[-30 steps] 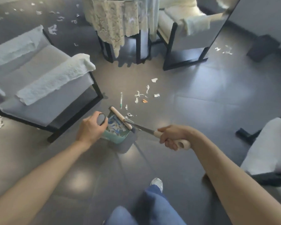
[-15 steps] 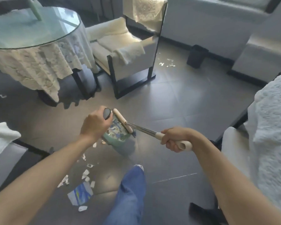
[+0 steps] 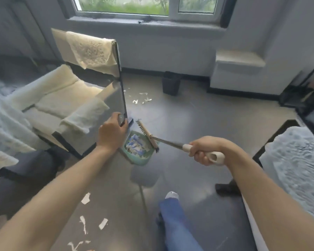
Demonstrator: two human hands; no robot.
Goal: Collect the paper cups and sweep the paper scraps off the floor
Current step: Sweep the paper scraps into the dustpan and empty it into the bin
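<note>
Left hand (image 3: pixel 112 132) wrapped closed around the dark handle of the teal plastic dustpan (image 3: pixel 138 151); the pan is carried off the floor, already loaded with blue-and-white paper scraps. Right hand (image 3: pixel 205 151) fisted on the cream grip of the short broom with a metal shaft and wooden head (image 3: pixel 149 135), whose head rests across the dustpan's far rim.

Remaining white paper scraps: one cluster (image 3: pixel 141 98) beyond the dustpan, near the small black bin (image 3: pixel 171 83); another (image 3: pixel 88 220) nearer than the dustpan, by the left forearm. No paper cups visible.

Judgement: transit to the next patch. Keep the pan level so the load stays in. Set its lip flat on the floor beside the scraps, then use short, low strokes toward the lip; light paper flutters away easily.
</note>
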